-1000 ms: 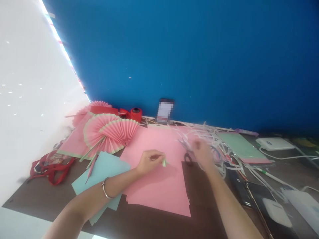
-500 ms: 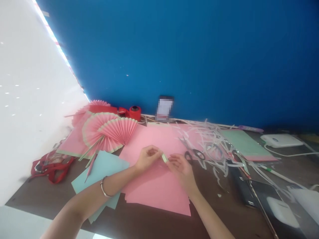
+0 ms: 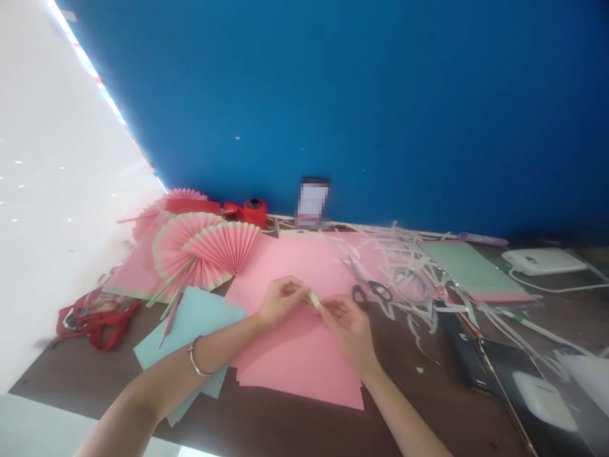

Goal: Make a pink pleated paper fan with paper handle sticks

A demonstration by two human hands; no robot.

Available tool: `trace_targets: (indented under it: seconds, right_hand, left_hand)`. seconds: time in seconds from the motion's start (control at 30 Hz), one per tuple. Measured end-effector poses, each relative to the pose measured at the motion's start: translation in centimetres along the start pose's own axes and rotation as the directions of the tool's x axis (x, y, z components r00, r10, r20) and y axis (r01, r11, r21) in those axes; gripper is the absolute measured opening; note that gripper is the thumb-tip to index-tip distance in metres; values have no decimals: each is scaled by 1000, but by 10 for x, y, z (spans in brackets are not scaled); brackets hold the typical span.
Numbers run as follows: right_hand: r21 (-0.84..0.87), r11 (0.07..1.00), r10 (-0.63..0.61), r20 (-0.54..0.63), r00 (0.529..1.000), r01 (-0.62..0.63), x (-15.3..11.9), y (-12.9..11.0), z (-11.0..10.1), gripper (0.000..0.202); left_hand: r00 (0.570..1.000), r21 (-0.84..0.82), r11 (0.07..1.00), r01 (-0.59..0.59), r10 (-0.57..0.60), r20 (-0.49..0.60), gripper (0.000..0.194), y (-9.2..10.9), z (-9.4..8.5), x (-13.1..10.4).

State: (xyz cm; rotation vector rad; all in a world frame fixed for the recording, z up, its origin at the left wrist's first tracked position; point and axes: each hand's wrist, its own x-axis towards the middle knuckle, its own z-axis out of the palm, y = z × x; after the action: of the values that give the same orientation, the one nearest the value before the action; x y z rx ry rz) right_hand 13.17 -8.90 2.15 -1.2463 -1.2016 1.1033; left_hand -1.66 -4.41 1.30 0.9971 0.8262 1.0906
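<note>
A small pale green strip [image 3: 314, 299] is pinched between my two hands, above several pink sheets [image 3: 299, 362] on the dark table. The fingers of my left hand [image 3: 284, 301] are closed on its upper left end; a silver bangle is on that wrist. At its lower right end, my right hand [image 3: 349, 327] pinches it between thumb and fingers. Black-handled scissors [image 3: 379, 291] lie just right of my right hand. Light blue sheets [image 3: 190, 317] lie partly under my left forearm.
Pink folded paper fans [image 3: 223, 247], a red tape dispenser [image 3: 255, 214] and a red strap [image 3: 102, 330] are at the left. White paper scraps [image 3: 404, 254], green paper [image 3: 476, 270] and dark phones [image 3: 504, 362] lie right. A phone [image 3: 313, 203] leans on the blue wall.
The view has shifted slightly, with the background items at the left a little further left and up. Both hands keep their hold on the strip, nearly still.
</note>
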Motion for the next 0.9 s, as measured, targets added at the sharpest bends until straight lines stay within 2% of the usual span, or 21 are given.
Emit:
trace_targets:
  seconds: [0.53, 0.73, 0.9]
  right_hand:
    - [-31, 999, 11, -35, 999, -12, 2, 4, -7, 21]
    - [-100, 995, -20, -7, 1000, 20, 2, 3, -10, 19]
    - [-107, 994, -16, -4, 1000, 15, 1, 0, -11, 18]
  left_hand:
    - [999, 15, 999, 37, -37, -2, 35, 2, -2, -1]
    - [997, 14, 998, 67, -67, 33, 34, 5, -3, -1]
    - [999, 40, 998, 49, -50, 14, 31, 5, -6, 0]
